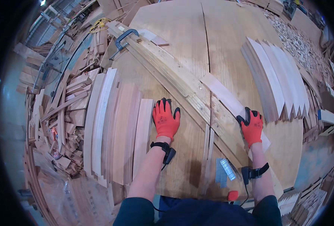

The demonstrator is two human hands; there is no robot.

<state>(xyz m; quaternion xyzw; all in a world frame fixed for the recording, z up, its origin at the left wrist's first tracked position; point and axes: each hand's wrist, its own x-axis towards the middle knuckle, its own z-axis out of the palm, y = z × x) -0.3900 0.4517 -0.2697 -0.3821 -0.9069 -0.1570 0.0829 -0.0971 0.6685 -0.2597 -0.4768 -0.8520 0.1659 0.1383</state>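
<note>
Left fingers [163,103] lie spread and released beside a plank [142,130] on the wooden surface [182,162]; right fingers [247,112] grasp a pale board [222,92] alongside a long beam [167,64].

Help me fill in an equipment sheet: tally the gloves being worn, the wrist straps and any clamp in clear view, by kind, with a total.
Red-and-black gloves: 2
Black wrist straps: 2
Blue C-clamp: 1
Total: 5
</note>
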